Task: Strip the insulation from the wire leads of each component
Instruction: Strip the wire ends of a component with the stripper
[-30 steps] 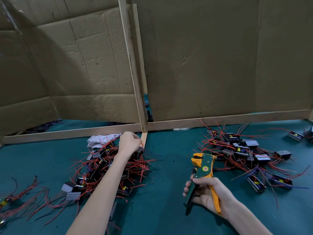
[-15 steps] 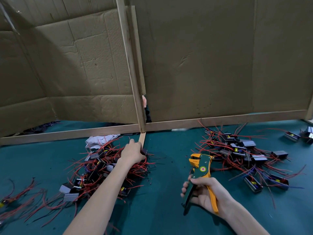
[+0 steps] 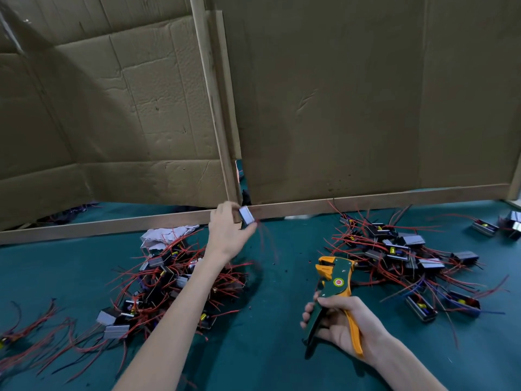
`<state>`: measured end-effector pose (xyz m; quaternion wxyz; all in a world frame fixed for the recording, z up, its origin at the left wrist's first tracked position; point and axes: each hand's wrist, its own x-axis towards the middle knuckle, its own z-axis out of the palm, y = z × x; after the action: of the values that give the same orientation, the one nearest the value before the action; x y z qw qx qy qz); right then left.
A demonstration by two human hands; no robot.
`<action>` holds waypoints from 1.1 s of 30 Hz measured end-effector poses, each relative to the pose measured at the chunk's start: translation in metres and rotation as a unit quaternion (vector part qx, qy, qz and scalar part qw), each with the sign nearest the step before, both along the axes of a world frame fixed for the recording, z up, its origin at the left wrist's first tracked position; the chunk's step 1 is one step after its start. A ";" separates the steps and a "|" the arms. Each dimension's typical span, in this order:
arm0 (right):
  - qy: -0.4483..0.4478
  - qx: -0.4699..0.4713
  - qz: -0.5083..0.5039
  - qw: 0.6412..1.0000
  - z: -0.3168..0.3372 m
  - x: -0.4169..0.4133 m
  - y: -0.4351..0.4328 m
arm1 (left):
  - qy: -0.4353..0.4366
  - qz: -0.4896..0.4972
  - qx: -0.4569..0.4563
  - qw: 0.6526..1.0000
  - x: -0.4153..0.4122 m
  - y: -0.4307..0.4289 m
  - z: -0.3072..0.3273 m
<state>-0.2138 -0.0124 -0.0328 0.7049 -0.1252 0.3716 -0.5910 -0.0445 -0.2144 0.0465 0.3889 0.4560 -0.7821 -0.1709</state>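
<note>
The left grip (image 3: 225,230) was down in the left heap half a second ago; now it is up off the heap and over by the wooden rail (image 3: 366,200), fingers pinched round one component (image 3: 246,215), which it holds clear of the counter (image 3: 282,348). The right grip (image 3: 344,325) sits about where it was, fingers wrapped round the handles of the wire stripper (image 3: 337,280), the tool's head pointing up and away from the person. The held component looks like a small grey-faced block, a bit blurred, with thin red leads (image 3: 265,241) trailing down from it toward the green cover; I cannot make out whether their ends are bare. Below the left forearm lies the left heap (image 3: 169,277), a tangle of the same dark blocks and red wires, with a crumpled white rag (image 3: 166,235) at its far edge. The right heap (image 3: 400,249) spreads just beyond the stripper's head, and a couple of loose units (image 3: 485,227) lie further right, near the rail. More stray red wires (image 3: 28,325) lie at the left edge. Between the two heaps runs an open strip of green counter, speckled with dark bits. The rail closes off the far side, and above it stand cardboard walls (image 3: 338,94) on either side of an upright wooden post (image 3: 211,94), close behind the raised hand.
</note>
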 end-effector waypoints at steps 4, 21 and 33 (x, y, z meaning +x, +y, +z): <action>0.009 -0.009 -0.018 1.000 0.000 0.001 0.000 | 0.308 -0.108 0.185 0.927 -0.010 0.034 0.006; 0.075 -0.040 -0.018 0.996 0.010 0.003 0.005 | 0.260 -0.190 0.297 0.899 -0.019 0.074 -0.042; 0.147 -0.078 0.083 0.983 0.015 0.008 0.014 | 0.130 -0.295 0.285 0.903 -0.017 0.074 -0.039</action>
<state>-0.2056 0.0013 -0.0180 0.6770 -0.2958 0.4123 -0.5330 -0.0620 -0.1400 0.0078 0.2721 0.2697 -0.7414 -0.5510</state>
